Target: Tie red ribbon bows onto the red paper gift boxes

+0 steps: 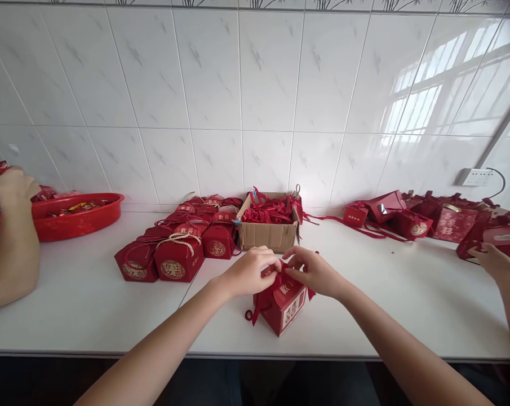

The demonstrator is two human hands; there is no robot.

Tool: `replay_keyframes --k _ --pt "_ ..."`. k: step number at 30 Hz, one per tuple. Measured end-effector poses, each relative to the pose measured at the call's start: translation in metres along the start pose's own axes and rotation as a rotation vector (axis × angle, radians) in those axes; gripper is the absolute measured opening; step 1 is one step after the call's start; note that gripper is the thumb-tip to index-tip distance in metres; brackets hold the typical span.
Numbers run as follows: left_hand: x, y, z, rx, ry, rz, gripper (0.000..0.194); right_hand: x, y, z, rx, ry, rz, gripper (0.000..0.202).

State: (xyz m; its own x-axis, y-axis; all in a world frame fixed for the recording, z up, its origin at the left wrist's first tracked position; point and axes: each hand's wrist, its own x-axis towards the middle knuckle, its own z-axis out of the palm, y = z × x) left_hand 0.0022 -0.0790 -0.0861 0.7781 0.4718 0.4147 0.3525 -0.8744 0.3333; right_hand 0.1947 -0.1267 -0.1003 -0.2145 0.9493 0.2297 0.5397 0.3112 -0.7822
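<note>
The left hand (pixel 255 273) and right hand (pixel 318 273) pinch the ribbon (pixel 282 277) atop the box (pixel 275 313), which stands on the table (pixel 364 316) before the carton (pixel 266 236), where uneven pulling could tip the box or crease its top, and a loose pinch could let the ribbon slip.

The wearer's fingers (pixel 299 276) hide part of the red ribbon (pixel 258 309); side edges crop 2 co-workers' arms (pixel 16 242).
</note>
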Motion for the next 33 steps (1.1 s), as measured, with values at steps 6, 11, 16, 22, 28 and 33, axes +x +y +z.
replay_keyframes --k 6,11,16,22,28,33 --pt "-0.003 -0.005 0.001 0.021 0.035 -0.002 0.015 -0.01 0.005 -0.001 -0.115 0.088 -0.242 0.025" --pt "-0.001 -0.012 0.003 0.015 0.044 -0.039 0.014 -0.015 0.017 0.001 -0.341 0.054 -0.446 0.051" --pt "0.0 -0.01 0.001 0.006 0.03 -0.072 0.014 -0.014 0.017 0.004 -0.532 -0.009 -0.545 0.057" --pt "0.002 -0.007 -0.004 -0.004 0.021 -0.108 0.014 -0.014 0.011 0.007 -0.597 -0.069 -0.509 0.052" --pt "0.007 -0.018 0.008 -0.035 0.048 -0.193 0.012 -0.014 0.014 0.009 -0.568 -0.079 -0.521 0.052" --pt "0.004 -0.02 0.007 -0.13 -0.021 -0.181 0.011 -0.014 0.018 0.01 -0.54 -0.066 -0.508 0.054"
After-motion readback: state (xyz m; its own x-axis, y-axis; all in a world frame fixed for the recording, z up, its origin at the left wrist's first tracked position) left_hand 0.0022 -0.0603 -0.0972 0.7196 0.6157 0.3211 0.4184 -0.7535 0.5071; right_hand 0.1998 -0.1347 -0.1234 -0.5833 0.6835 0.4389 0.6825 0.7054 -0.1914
